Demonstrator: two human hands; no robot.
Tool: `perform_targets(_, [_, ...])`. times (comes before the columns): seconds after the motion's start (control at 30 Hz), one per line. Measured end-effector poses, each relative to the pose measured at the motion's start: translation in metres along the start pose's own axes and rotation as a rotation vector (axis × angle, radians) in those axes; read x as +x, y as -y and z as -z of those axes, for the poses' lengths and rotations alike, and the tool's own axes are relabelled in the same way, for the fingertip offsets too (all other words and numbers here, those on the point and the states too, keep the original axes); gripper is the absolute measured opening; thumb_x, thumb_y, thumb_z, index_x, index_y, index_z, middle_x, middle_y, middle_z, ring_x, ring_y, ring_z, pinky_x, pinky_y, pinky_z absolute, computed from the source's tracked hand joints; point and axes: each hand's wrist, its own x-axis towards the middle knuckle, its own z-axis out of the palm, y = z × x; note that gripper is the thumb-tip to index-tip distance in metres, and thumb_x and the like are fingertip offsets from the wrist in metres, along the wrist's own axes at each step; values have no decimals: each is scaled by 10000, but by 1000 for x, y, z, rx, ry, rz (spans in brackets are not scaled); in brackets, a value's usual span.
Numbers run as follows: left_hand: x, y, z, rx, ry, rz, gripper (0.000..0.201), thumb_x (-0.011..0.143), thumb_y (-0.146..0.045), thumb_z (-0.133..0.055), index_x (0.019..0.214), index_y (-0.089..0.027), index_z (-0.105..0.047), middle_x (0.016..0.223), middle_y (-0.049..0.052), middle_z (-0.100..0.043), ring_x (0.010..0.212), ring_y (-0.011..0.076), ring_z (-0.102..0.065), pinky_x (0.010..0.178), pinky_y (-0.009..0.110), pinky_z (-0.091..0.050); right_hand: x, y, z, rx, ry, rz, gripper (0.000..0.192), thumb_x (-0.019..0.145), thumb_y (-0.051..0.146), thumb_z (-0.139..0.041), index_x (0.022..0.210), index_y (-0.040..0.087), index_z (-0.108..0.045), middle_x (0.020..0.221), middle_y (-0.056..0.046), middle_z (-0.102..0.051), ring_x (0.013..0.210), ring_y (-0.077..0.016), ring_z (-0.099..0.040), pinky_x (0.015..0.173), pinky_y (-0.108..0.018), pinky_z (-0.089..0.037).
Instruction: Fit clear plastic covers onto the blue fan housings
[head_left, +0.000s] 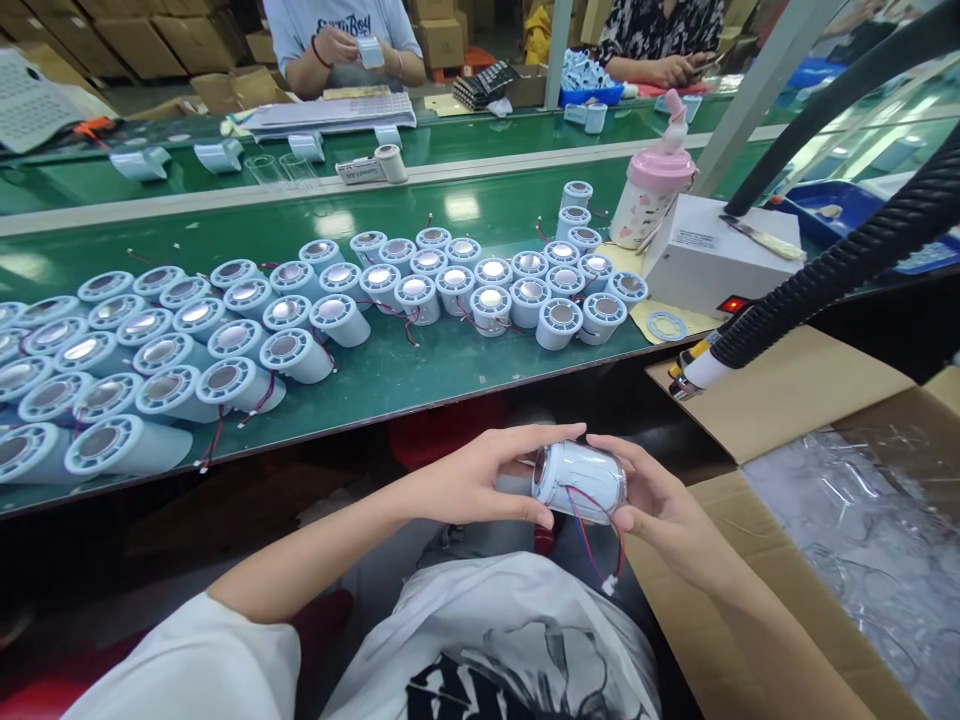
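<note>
Close above the lap, the left hand (480,478) and right hand (660,505) grip one white cylindrical housing (581,482) between them, fingers curled around its two ends, with its red and blue wires (600,545) hanging down to a small white connector. Just right sits an open cardboard box (787,400) of clear plastic parts. Beyond, on the green conveyor table (420,380), lie many similar housings (300,310) in rows. Farther right stands a pink bottle (649,190). Across the table, another person's hands (341,45) hold a small white part.
</note>
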Motion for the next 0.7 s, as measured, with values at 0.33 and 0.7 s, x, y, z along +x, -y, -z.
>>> perform_targets(0.33, [-1,5,1,1,10,12,745,727,-164,-743,1390,-274,-422,1409,102,-460,1239,257,-507,1046,427,-428,-3,-6,3,-70,-32,-12,535,759,181,-751,1222,385,-575,1262,-4,-558,1079,-199,-578,897,-315,-524])
perform_targets(0.7, [106,48,23,310,104,-54,738,728,-183,-724,1395,-178,-406,1269,150,-564,1067,244,-592,944,418,-478,26,-75,71,93,-358,281,606,679,439,-785,1178,277,-482,1312,-106,-505,1201,-264,-497,1011,-432,-415])
